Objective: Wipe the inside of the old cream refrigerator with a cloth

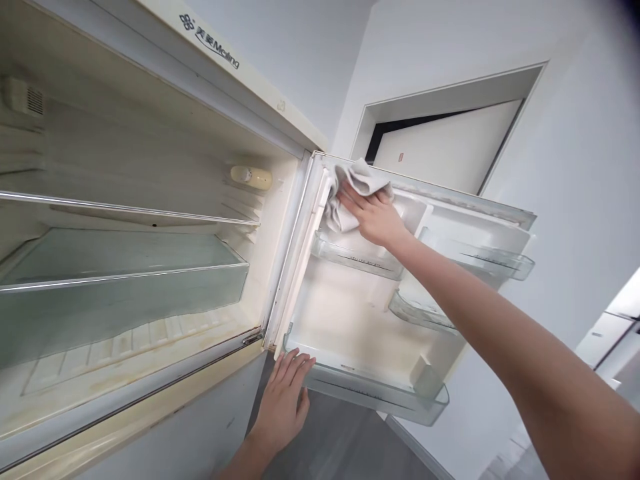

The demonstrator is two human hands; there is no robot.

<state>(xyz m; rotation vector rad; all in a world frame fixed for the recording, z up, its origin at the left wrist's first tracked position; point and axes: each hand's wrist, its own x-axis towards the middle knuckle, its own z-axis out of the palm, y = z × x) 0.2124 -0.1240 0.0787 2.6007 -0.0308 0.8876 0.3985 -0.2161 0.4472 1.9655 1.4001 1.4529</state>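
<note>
The open refrigerator door (345, 303) shows its white inner side with clear plastic racks. High on it, near the hinge side, my right hand (375, 215) presses a crumpled light grey cloth (343, 217) against the inner panel above the upper left rack (357, 259). The cloth bunches around my fingers and hides that corner. Lower down, my left hand (285, 397) holds nothing; its fingers stretch out at the hinge-side end of the bottom rack (370, 393). Whether those fingertips touch the rack or only hover over it, I cannot tell.
To the left is the refrigerator compartment (135, 147), with a glass shelf (125, 208), a clear drawer (125, 307) and yellowish stains on its floor. More racks (500, 261) jut out from the door's right half. Behind the door are a white wall (565, 167) and a recessed opening (450, 143).
</note>
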